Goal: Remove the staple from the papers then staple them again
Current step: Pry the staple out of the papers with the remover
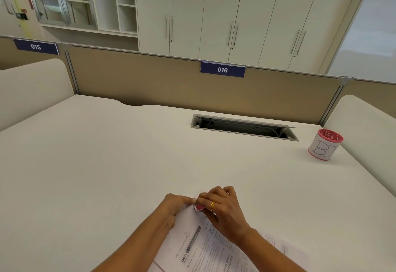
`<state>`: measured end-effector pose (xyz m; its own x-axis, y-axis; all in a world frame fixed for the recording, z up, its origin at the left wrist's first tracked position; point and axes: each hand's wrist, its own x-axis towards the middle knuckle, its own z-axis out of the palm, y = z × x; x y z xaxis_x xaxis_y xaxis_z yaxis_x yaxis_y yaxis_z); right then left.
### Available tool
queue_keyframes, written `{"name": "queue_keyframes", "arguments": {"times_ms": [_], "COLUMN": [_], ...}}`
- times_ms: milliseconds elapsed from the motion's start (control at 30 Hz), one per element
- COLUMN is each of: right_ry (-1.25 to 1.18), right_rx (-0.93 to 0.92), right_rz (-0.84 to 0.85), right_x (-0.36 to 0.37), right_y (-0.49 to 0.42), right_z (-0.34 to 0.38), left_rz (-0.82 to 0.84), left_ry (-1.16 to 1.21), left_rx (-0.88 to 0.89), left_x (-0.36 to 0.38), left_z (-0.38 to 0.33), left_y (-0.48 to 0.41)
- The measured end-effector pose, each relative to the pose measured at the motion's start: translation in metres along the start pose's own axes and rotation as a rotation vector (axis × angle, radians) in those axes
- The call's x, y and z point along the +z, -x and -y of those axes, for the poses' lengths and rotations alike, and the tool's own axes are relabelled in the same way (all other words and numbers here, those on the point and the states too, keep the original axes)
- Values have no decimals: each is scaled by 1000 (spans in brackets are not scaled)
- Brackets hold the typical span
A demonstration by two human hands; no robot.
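Printed papers [199, 248] lie on the white desk at the bottom middle, their top corner between my two hands. My left hand [174, 206] pinches that corner from the left. A small red tool [199, 208], a stapler or a staple remover, sits at the corner, and my right hand [222, 209], wearing a gold ring, is closed around it. Most of the tool is hidden under my fingers. The staple itself cannot be made out.
A red and white cup [324, 145] marked with letters stands at the far right of the desk [107, 164]. An open cable slot [244, 127] is set into the desk behind. A tan partition [150, 83] with the label 016 closes the back.
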<state>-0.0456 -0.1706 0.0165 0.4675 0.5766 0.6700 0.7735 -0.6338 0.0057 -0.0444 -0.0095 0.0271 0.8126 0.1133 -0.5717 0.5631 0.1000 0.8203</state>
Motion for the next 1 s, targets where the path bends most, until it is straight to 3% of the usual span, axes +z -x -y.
{"name": "queue_keyframes", "arguments": {"times_ms": [1000], "right_ry": [76], "right_rx": [-46], "right_rz": [15], "right_x": [0], "right_y": [1], "right_z": [5], "left_rz": [-12], "left_ry": [2], "left_rx": [-24], "left_x": [-2], "left_z": [3], "left_y": [0]}}
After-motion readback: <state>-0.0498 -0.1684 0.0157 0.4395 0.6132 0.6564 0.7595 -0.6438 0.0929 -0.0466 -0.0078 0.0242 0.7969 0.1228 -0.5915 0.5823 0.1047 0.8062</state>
